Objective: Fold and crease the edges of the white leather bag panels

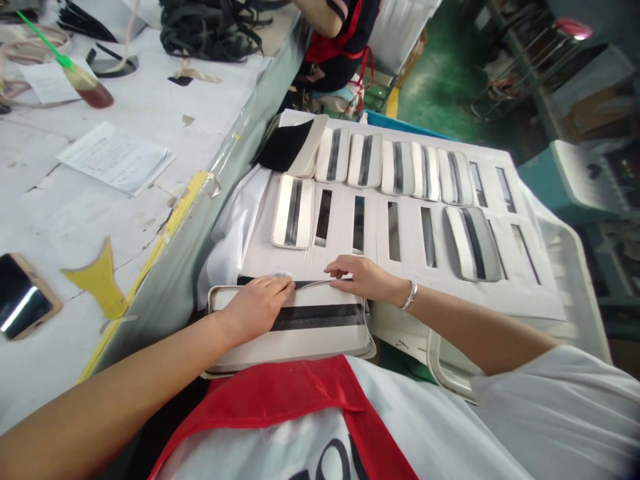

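Head view: on the worktable [45,220] at the wearer's left lie a phone [25,293], a yellow piece [103,283], written papers [117,159], a bottle [87,83] with a green nozzle and a heap of black straps [210,30]. Ahead, 7 small striped panels lie on a slotted board [525,293]: 5 in the far row, 2 nearer. A black piece [285,145] rests at the board's far left corner. The left hand [260,303] and forearm obscure part of the large panel [310,337].

The worktable has a pale, worn covering with yellow tape [150,263] along its edge. Beyond the board are a co-worker [345,40], a green floor [440,73] and a stool [573,28].

The large panel, pale with a black stripe, lies directly before the wearer, beneath the left hand. That hand's fingers are together at the panel's far edge; whether they pinch anything cannot be told. The right hand [367,277], near the panel's far right corner, pinches a thin strip [314,285] running towards the left fingertips.
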`<move>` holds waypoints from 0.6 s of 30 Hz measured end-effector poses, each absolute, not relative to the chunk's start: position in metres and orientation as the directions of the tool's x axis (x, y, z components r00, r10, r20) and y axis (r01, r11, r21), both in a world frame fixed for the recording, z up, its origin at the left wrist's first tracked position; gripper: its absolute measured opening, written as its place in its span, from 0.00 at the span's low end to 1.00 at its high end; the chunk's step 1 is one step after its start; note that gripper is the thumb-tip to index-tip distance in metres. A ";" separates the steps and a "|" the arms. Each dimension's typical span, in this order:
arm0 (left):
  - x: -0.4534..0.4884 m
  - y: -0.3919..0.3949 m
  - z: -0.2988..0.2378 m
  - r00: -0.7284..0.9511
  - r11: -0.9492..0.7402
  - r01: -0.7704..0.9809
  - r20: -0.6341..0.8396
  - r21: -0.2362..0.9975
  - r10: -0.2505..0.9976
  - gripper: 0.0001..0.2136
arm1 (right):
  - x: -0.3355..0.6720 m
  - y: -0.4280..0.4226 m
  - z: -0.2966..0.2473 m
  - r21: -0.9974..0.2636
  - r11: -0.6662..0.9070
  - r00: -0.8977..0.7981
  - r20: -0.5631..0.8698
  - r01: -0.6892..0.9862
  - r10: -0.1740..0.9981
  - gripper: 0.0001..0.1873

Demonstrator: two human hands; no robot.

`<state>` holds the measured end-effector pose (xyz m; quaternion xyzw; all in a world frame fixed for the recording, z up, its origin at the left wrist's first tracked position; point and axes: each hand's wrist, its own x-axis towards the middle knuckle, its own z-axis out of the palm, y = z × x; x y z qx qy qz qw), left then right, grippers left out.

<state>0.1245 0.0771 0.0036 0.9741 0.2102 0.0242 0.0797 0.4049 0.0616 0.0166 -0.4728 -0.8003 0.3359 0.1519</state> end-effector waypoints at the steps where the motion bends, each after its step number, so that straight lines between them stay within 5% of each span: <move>1: 0.126 0.077 0.003 0.908 -0.896 0.406 0.035 0.179 0.418 0.20 | 0.403 0.059 0.015 -0.697 0.302 -0.481 -0.070 0.650 0.874 0.11; 9: 0.153 0.073 0.010 0.772 -0.758 0.601 0.061 0.253 0.632 0.10 | 0.388 0.045 0.007 -0.662 0.101 -0.246 -0.130 0.743 0.961 0.11; 18: 0.164 0.079 0.013 0.747 -0.712 0.596 0.069 0.372 0.661 0.05 | 0.393 0.036 -0.006 -0.613 0.436 -0.412 0.191 0.659 0.891 0.10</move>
